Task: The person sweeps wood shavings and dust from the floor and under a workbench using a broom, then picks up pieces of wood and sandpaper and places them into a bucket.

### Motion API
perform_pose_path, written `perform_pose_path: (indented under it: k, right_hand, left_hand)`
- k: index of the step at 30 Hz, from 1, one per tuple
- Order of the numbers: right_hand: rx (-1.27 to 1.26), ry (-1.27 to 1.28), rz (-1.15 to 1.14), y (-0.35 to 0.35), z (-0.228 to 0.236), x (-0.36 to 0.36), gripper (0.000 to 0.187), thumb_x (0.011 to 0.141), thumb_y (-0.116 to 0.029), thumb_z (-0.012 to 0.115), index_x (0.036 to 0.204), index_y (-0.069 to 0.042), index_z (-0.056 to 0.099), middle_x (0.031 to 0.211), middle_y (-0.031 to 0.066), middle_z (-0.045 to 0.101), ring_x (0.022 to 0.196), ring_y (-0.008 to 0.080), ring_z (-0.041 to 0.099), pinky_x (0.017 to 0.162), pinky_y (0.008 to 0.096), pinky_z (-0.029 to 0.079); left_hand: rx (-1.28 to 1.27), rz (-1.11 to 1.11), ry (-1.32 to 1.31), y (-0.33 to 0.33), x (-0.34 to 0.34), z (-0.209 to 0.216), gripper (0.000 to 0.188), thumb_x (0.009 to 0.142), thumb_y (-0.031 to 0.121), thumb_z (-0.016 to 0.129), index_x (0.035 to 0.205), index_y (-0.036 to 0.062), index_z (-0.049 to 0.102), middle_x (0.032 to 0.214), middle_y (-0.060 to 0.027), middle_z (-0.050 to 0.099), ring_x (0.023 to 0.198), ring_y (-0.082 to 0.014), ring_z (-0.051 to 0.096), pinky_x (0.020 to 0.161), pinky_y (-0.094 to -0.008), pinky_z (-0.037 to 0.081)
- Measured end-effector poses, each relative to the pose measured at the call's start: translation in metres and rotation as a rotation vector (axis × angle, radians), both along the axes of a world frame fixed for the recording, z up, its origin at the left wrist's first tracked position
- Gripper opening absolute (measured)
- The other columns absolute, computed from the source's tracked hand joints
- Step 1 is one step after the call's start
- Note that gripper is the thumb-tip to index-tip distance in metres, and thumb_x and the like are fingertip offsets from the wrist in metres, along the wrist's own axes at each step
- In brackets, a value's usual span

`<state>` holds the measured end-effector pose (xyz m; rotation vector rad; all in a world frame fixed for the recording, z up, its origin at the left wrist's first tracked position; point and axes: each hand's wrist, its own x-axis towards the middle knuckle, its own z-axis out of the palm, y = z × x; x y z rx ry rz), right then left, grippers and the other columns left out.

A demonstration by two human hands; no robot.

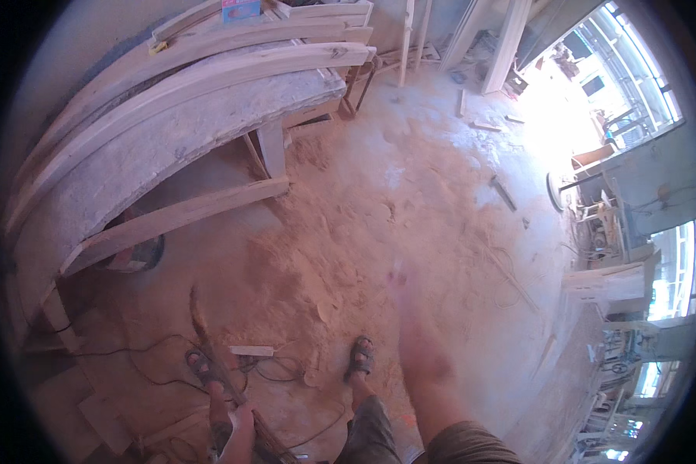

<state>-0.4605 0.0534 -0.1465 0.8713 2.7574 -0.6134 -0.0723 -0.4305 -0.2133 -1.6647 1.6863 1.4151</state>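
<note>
Low in the view, my left hand (pixel 242 416) is closed around a long, thin, rough wooden strip (pixel 218 357). The strip slants from beside my left sandal down to the lower edge, its far end darker and narrower. My right arm stretches forward over the sawdust (pixel 340 255) on the floor. At its end my right hand (pixel 398 277) is small and smeared, so its fingers cannot be made out. Whether it holds anything is unclear.
A heavy bench (pixel 170 127) carrying long curved planks (pixel 232 73) stands at the upper left. Cords (pixel 278 370) and a short pale board (pixel 251 350) lie near my feet. Upright timbers (pixel 506 50) lean at the back. Wooden pieces and clutter line the right, beside a bright doorway.
</note>
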Motion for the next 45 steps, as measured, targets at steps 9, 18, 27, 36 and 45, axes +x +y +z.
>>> perform_pose_path:
  k: [9,18,27,36,45]
  right_hand:
    - [-1.129,0.599,-0.064,-0.08,0.088,-0.041,0.071,0.09,-0.008,0.072,0.153,-0.003,0.039,0.11,0.0019,0.053,0.103,0.0122,0.052,0.092,0.0286,0.049]
    - [-1.983,-0.738,-0.339,-0.269,0.033,0.324,0.07,0.097,-0.015,0.064,0.158,-0.009,0.031,0.116,0.0096,0.066,0.09,0.0182,0.066,0.075,0.034,0.057]
    - [-1.721,-0.453,-0.616,-0.243,-0.029,0.189,0.03,0.096,-0.016,0.058,0.125,-0.008,0.057,0.092,0.009,0.068,0.061,0.0179,0.062,0.05,0.0314,0.05]
    - [-1.655,-0.017,-0.739,-0.202,0.061,0.235,0.046,0.092,-0.023,0.062,0.133,-0.008,0.048,0.095,0.0104,0.063,0.062,0.0192,0.061,0.048,0.0294,0.05]
    - [-1.686,-0.548,-0.826,-0.254,0.054,0.29,0.05,0.092,-0.023,0.061,0.138,-0.009,0.046,0.092,0.009,0.062,0.059,0.0169,0.06,0.049,0.0289,0.051]
  left_hand:
    - [-0.052,-0.228,0.015,0.059,-0.105,0.088,0.046,0.081,0.021,0.071,0.122,0.0009,0.064,0.108,-0.0136,0.067,0.101,-0.0281,0.062,0.084,-0.0411,0.05]
    - [0.324,0.125,0.071,0.049,-0.116,0.071,0.019,0.09,0.022,0.069,0.097,0.0051,0.063,0.075,-0.0085,0.063,0.056,-0.0208,0.062,0.047,-0.0367,0.049]
    - [0.467,-0.427,0.145,0.112,-0.237,0.004,0.061,0.081,0.023,0.072,0.132,-0.0011,0.048,0.107,-0.0191,0.067,0.097,-0.028,0.067,0.075,-0.0419,0.056]
    - [0.7,-0.7,0.208,0.187,-0.226,0.067,0.092,0.083,0.02,0.065,0.155,-0.0052,0.014,0.137,-0.0338,0.053,0.123,-0.0386,0.059,0.103,-0.0433,0.047]
    - [0.358,-0.545,-0.104,0.11,-0.134,0.078,0.066,0.084,0.028,0.064,0.141,0.0026,0.039,0.1,-0.025,0.07,0.092,-0.035,0.07,0.077,-0.0473,0.057]
